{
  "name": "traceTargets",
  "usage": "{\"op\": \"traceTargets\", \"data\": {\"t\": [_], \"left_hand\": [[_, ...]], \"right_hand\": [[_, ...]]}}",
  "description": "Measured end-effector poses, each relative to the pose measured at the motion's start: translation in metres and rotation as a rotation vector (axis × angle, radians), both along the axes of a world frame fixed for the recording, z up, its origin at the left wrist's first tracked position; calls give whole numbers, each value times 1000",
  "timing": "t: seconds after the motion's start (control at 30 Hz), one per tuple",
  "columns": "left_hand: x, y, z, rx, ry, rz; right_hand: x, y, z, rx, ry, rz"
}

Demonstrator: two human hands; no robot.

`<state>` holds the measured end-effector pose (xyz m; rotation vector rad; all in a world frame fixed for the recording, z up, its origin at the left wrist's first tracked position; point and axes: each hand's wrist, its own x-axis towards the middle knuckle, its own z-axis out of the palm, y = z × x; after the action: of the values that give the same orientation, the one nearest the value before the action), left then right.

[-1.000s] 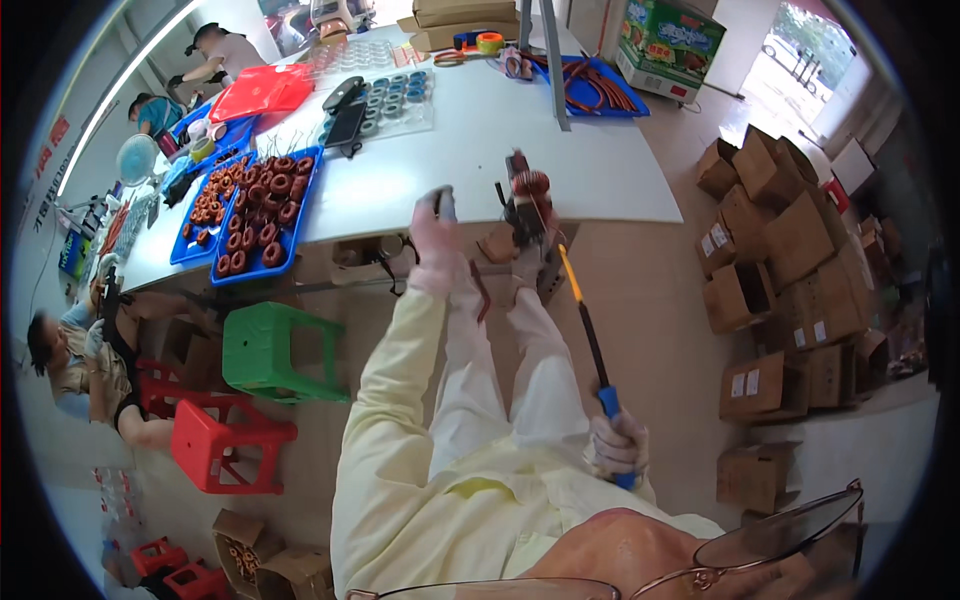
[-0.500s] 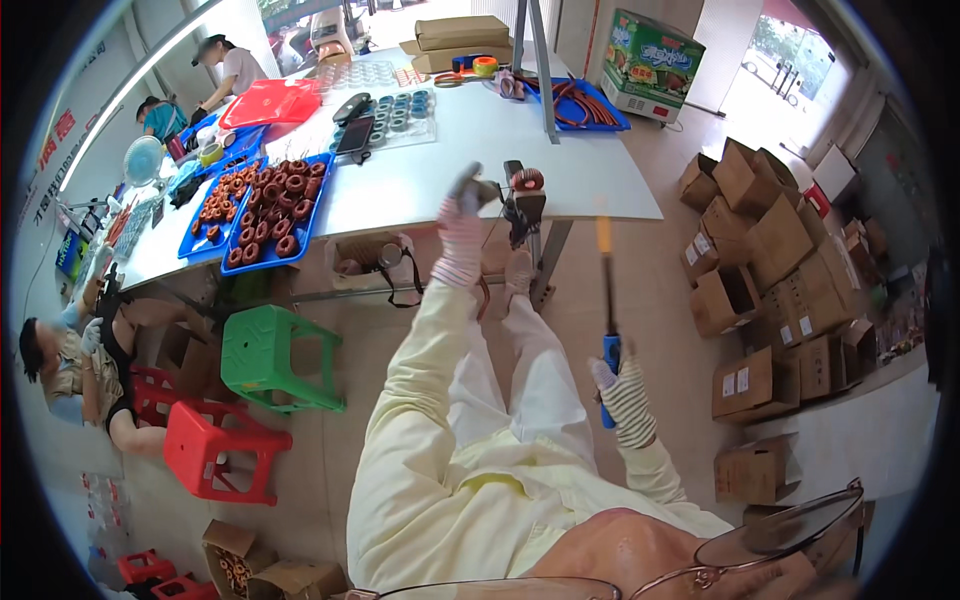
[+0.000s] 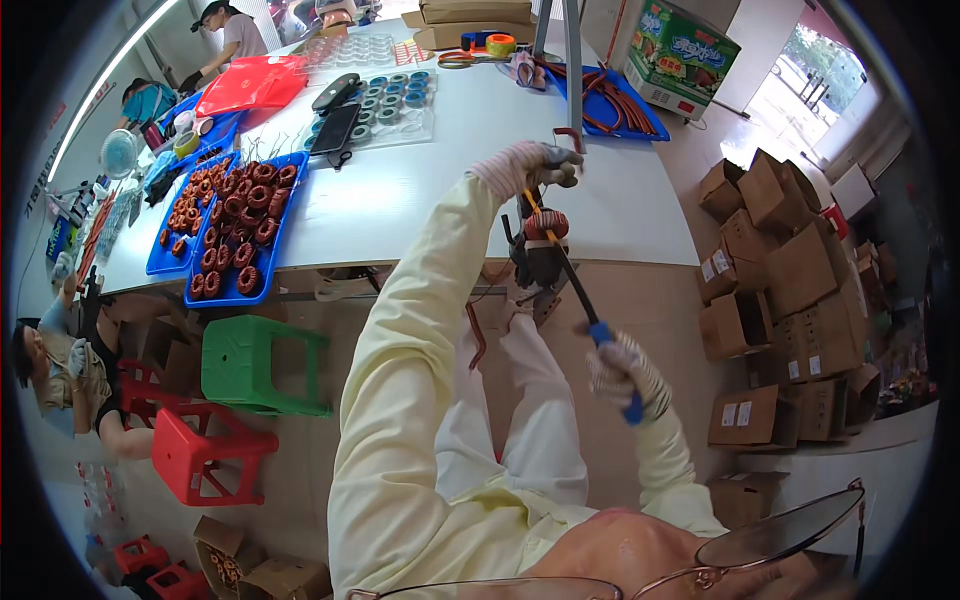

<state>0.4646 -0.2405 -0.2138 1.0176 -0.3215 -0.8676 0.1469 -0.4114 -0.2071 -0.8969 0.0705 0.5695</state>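
A ring coil wound with copper wire [image 3: 546, 224] sits on a dark vise-like holder [image 3: 540, 264] at the table's front edge. My right hand [image 3: 625, 372], in a striped glove, is closed round the blue handle of a tool with a long black shaft and yellow tip [image 3: 572, 276]. The shaft slants up to the coil, and its yellow end shows beyond the ring. Just past the coil, my gloved left hand [image 3: 552, 166] is curled closed, with a bent reddish-brown copper wire [image 3: 572, 137] at its fingers. Another length of wire [image 3: 477, 340] dangles below the table edge.
Blue trays of finished copper coils [image 3: 232, 235] lie on the white table [image 3: 420, 210] to the left. A metal post [image 3: 573, 70] rises beside a blue tray of cut wires [image 3: 612, 105]. Green [image 3: 262, 362] and red stools stand left; cardboard boxes [image 3: 800, 300] pile right. Co-workers sit leftward.
My left hand has moved right, beyond the coil, with wire now at its fingers. The tool in my right hand has swung from upright beside the coil to slanting through it.
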Motion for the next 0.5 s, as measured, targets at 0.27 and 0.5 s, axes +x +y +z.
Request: {"op": "traceTargets", "data": {"t": [0.27,0.5], "left_hand": [[-148,97,-40,415,-515,1042],[-238,11,-39,624,-1791,819]], "right_hand": [[-145,20,-23,631,211,-137],[-242,19,0,-45,130,-187]]}}
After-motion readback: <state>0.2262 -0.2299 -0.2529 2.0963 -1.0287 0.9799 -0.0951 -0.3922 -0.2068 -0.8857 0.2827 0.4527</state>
